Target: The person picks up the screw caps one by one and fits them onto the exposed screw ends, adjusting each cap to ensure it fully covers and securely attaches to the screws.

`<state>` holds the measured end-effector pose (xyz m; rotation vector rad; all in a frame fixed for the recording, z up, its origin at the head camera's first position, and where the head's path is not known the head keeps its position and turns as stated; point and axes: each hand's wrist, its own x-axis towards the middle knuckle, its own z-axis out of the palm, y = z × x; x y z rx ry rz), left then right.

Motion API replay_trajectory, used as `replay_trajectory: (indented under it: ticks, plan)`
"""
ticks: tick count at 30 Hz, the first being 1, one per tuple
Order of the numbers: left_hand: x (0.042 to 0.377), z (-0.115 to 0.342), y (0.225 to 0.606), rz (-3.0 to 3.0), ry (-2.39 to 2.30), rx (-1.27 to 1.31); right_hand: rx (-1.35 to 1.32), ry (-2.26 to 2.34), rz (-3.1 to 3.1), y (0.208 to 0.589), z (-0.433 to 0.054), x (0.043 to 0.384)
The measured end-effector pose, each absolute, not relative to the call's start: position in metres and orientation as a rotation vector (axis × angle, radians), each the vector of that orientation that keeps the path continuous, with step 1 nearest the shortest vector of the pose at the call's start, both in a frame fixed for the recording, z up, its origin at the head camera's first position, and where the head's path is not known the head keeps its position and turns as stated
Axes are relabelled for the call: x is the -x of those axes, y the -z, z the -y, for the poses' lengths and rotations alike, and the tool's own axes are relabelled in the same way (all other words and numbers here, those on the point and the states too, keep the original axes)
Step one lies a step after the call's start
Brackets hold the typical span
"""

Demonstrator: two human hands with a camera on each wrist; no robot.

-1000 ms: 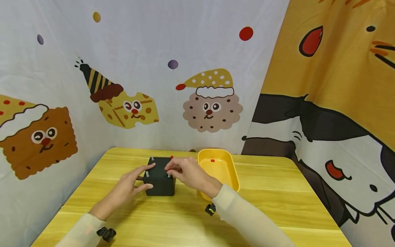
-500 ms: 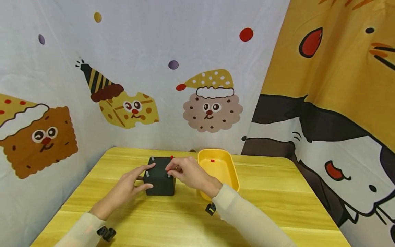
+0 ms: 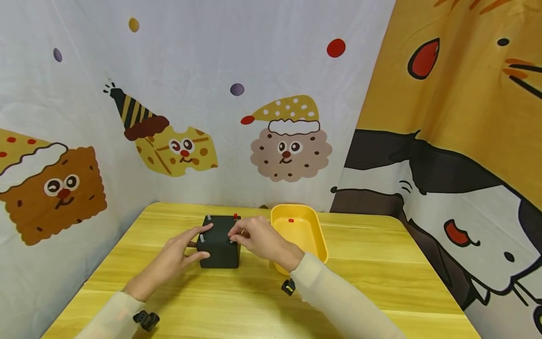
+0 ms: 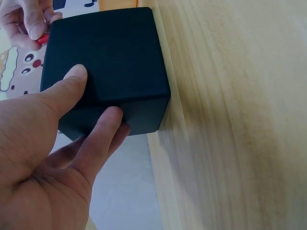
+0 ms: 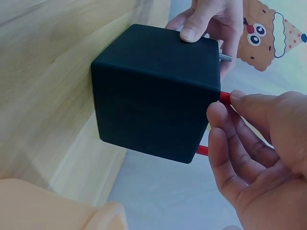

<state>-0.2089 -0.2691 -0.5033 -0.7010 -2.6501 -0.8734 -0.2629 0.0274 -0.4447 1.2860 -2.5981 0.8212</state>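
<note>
A black box (image 3: 219, 252) stands on the table, with upright threaded bolts at the corners of its top. My left hand (image 3: 171, 252) holds the box at its left side, thumb on the near face and index finger on top. At the near right corner my right hand (image 3: 256, 235) pinches a red cap (image 5: 224, 97), which sits at the box's top surface in the right wrist view. Another red cap (image 3: 235, 216) covers the far right bolt. Bare grey bolts show on the left, a near bolt (image 3: 202, 238) and a far bolt (image 3: 209, 217).
A yellow tray (image 3: 320, 235) stands right of the box, partly behind my right forearm. One small red cap (image 3: 290, 220) lies in it. A patterned cloth (image 3: 237, 188) hangs behind the table (image 3: 360, 282).
My right fingers stay at the near right corner, and less of the grey bolt shows beneath them now. The left hand and the box have kept their places.
</note>
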Motion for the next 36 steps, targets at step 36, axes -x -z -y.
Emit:
replay_trajectory:
  ticks: [36]
  plan:
    - [0.212,0.27,0.5,2.719,0.942,0.632,-1.131,-0.91,2.859,0.439,-0.037,0.266]
